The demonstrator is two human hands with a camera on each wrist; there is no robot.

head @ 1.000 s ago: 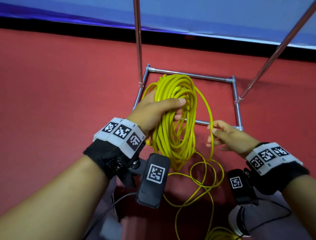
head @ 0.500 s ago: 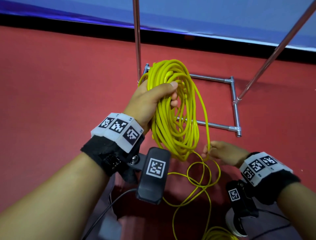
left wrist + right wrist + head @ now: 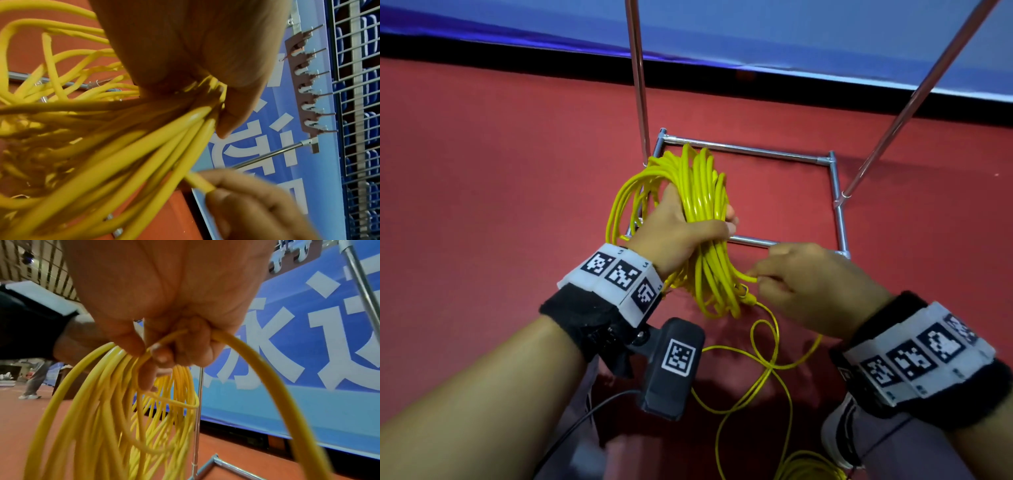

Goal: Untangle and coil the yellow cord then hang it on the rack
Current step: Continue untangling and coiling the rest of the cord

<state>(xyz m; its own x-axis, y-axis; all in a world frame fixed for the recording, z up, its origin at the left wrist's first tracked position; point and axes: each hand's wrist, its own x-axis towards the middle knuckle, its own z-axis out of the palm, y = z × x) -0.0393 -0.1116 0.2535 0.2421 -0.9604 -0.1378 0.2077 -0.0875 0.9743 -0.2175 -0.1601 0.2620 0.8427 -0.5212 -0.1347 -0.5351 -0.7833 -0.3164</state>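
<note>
- Red floor [image 3: 482,205]: runs back to a blue banner [image 3: 791,31] with white lettering along the far edge.
- Rack [image 3: 750,149]: chrome tube frame, a rectangular base flat on the floor with two thin uprights rising from it, one at the left rear corner, one leaning up from the right side. In the left wrist view a brown strip of hooks [image 3: 304,91] sits high against the banner.
- Yellow cord [image 3: 702,212]: mostly gathered into a bundle of many loops, held up above the left side of the rack base. The rest trails loose from the bundle's bottom, crosses itself on the floor, and ends in a small heap near the person's shoe [image 3: 839,435].
- Left hand [image 3: 681,233]: fingers and thumb wrapped fully round the middle of the bundle, thumb lying across the front of the strands. Tight grip.
- Right hand [image 3: 811,284]: just right of the bundle's lower part, fingers curled, thumb and forefinger pinching a single strand where it meets the loops; that strand arcs out the back of the fist in the right wrist view.
- Both wrists: black straps with white tag bands, a small camera hanging under each.
</note>
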